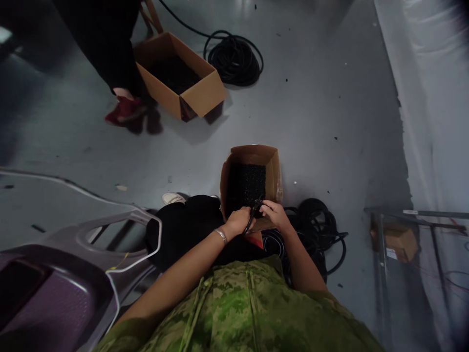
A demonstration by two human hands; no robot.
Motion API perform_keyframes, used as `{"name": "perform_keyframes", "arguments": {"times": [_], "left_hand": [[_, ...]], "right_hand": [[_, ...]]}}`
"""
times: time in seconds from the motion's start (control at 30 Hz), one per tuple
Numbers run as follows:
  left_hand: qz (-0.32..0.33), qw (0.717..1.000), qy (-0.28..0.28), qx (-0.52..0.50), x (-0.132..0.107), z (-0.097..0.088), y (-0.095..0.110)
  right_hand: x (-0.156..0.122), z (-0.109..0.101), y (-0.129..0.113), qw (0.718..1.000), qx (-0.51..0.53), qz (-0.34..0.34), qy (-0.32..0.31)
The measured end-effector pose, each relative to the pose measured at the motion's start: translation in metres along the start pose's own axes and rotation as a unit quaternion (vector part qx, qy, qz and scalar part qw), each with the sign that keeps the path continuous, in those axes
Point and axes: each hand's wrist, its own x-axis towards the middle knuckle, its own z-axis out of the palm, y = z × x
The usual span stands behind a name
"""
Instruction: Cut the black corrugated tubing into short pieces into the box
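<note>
My left hand (240, 220), with a bracelet at the wrist, is closed around a black cable (251, 221) that curves up in front of its fingers. Close by on the right, the bent fingers of my right hand (274, 213) pinch the dark upper end of the cable; fine detail there is too small and dim to make out. Both hands are over the near edge of an open cardboard box (273, 171). Many small black pieces (252, 178) cover the inside of this box. A heap of coiled black cable (315, 230) lies right of the box, partly behind my right forearm.
Ahead on the left stands a larger cardboard box (205, 93) with dark contents, beside a black coil (234, 61). Another person's leg and red shoe (126, 110) are next to it. A chair (69, 239) is at my left; a metal rack (383, 244) is at right.
</note>
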Motion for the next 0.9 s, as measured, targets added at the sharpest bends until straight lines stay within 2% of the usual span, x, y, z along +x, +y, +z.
{"name": "perform_keyframes", "arguments": {"times": [0.13,0.37,0.6,0.9], "left_hand": [[-0.023,1.000,-0.011,0.000,0.002,-0.001,0.002],[-0.044,0.998,-0.026,0.030,0.010,0.005,-0.001],[-0.048,0.996,-0.018,0.067,0.016,0.009,0.001],[-0.045,0.995,0.010,0.091,0.019,0.008,0.000]], "right_hand": [[0.002,0.000,0.007,1.000,-0.021,0.001,-0.004],[0.010,0.005,0.020,0.993,-0.109,-0.038,-0.011],[0.022,0.003,0.024,0.973,-0.229,-0.030,-0.014],[0.027,-0.006,0.021,0.952,-0.306,-0.019,-0.014]]}}
